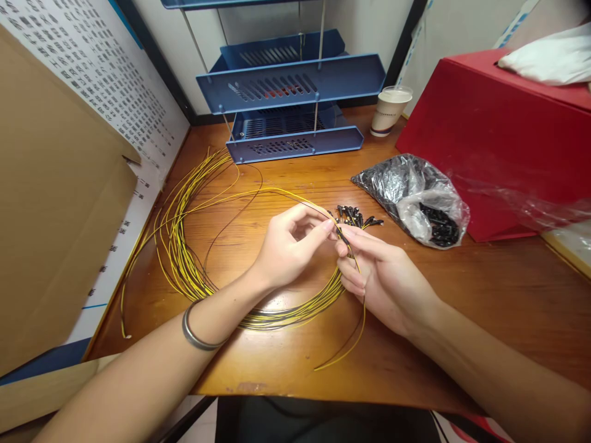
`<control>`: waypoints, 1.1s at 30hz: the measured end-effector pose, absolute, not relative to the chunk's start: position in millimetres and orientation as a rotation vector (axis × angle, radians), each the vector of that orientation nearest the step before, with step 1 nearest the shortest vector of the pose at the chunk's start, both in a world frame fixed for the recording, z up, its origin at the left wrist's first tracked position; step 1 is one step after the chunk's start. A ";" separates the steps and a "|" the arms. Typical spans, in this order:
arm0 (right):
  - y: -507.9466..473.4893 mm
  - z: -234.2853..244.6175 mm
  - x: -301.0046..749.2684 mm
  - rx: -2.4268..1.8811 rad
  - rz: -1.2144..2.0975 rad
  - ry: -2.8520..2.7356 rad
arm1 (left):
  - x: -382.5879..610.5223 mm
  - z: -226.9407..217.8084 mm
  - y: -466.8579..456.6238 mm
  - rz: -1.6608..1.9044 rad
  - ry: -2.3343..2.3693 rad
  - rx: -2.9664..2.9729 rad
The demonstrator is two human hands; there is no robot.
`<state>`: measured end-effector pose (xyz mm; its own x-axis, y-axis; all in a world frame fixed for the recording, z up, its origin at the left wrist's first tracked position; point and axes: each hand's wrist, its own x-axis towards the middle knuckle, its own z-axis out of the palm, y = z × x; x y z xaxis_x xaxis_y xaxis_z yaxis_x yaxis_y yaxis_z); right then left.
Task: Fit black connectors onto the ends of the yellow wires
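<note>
left hand (pixel 289 246) pinching yellow wire (pixel 364 311) end | right hand (pixel 383 277) gripping black cap (pixel 344 237) there, probably steadying both | working above desk (pixel 286 363) centre, cap pile (pixel 355 216) lying just behind, within reach

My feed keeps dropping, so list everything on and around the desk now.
desk: one, brown, under everything
wires: many, yellow and black, looped left
small parts: one pile, black, past the hands
bag: one, clear, right, dark pieces inside
cup: one, white, rear
tray rack: one, blue, rear
box: one, red, right
cardboard: one, brown, left
bracelet: one, silver, left wrist
left hand: pinches one wire
right hand: pinches the same wire
</note>
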<state>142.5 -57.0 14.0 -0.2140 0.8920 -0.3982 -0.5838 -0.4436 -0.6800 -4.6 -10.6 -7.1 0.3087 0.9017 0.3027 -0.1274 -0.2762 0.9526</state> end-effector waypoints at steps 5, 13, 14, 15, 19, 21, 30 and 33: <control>-56.2 13.2 142.0 -0.948 1.827 -0.490 | -2.8 -6.4 -12.6 1.172 0.711 1.471; -57.0 14.8 142.5 -0.951 1.840 -0.489 | -0.5 -5.4 -12.7 1.160 0.654 1.422; -57.2 15.1 142.4 -0.949 1.844 -0.494 | -0.5 -5.1 -12.6 1.165 0.655 1.418; -57.4 15.1 142.2 -0.946 1.850 -0.502 | -0.6 -4.9 -12.5 1.170 0.658 1.416; -58.5 13.6 141.3 -0.950 1.871 -0.535 | -1.9 -5.6 -12.1 1.182 0.701 1.429; -59.0 12.6 140.9 -0.951 1.879 -0.536 | -2.7 -6.7 -12.0 1.190 0.745 1.446; -59.3 15.7 141.4 -0.950 1.908 -0.528 | -3.4 -12.0 -8.2 1.358 0.870 1.488; -58.9 15.9 142.1 -0.938 1.912 -0.527 | -3.1 -12.5 -5.3 1.440 0.914 1.471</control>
<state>142.1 -58.9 15.9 -0.2941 0.8704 -0.3948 -0.5452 -0.4921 -0.6787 -3.1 -5.3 -12.5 0.0654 0.9287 0.3650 -0.0643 -0.3611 0.9303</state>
